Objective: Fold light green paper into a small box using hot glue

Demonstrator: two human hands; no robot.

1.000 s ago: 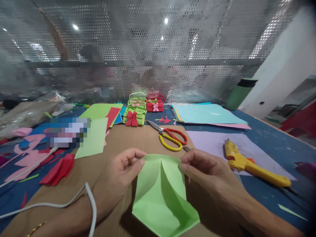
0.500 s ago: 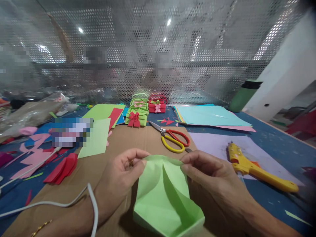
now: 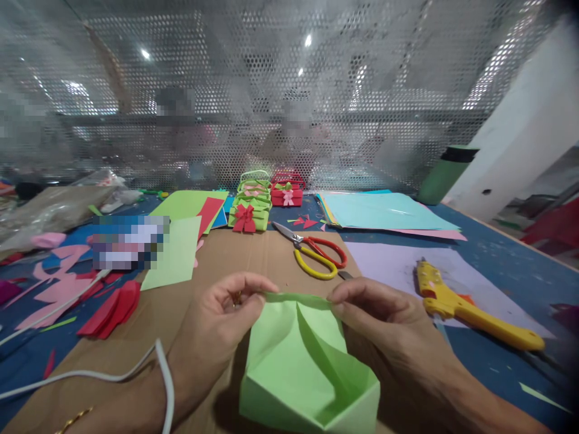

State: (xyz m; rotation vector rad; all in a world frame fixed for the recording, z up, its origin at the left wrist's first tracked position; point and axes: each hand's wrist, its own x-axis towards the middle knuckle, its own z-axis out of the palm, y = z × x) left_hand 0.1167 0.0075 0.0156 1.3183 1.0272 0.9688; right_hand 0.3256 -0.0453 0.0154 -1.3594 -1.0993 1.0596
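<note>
A light green folded paper box [image 3: 289, 361], open at the near end, is held between both hands over a sheet of brown cardboard [image 3: 226, 259]. My left hand [image 3: 230, 319] pinches the left end of its far edge between thumb and fingers. The right end of that edge is pinched by my right hand [image 3: 384, 319]. A folded strip runs along the far edge, and creases run down from its middle. Beyond the box lie scissors [image 3: 312, 250] with one red and one yellow handle.
On the right a yellow glue gun [image 3: 474, 310] rests on lilac paper [image 3: 384, 265]. Behind are stacked coloured sheets [image 3: 389, 211], small green paper bags [image 3: 248, 211] and a red bag [image 3: 287, 196]. Red paper pieces [image 3: 111, 310] and a white cable [image 3: 113, 378] lie left.
The far edge of the paper box is pressed down flatter and sits slightly lower. Its near end has tipped up, showing more of the front wall. Both hands keep their pinch.
</note>
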